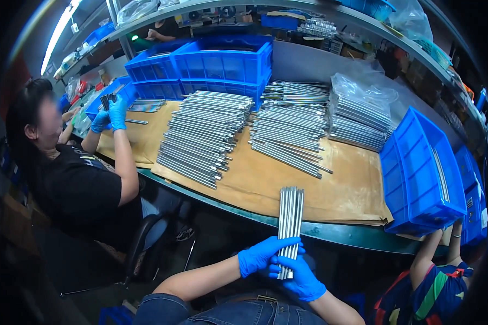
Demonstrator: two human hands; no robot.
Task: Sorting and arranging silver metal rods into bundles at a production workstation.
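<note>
A bundle of shiny metal rods (291,211) stands nearly upright in front of me, just off the bench's near edge. My left hand (265,254), in a blue glove, wraps the bundle from the left at its lower part. Lower down, my right hand (302,279), gloved the same, closes round the bottom end. Both hands are closed on the rods. On the brown paper (358,187) beyond lie a large stack of metal rods (200,135) to the left and a looser pile of rods (290,127) in the middle.
Blue crates (217,62) are stacked at the back left, and a tilted blue crate (420,173) stands at the right. Plastic-wrapped rods (360,116) lie at the back right. A co-worker (76,162) with blue gloves sits left; another person's arms (434,249) show at lower right.
</note>
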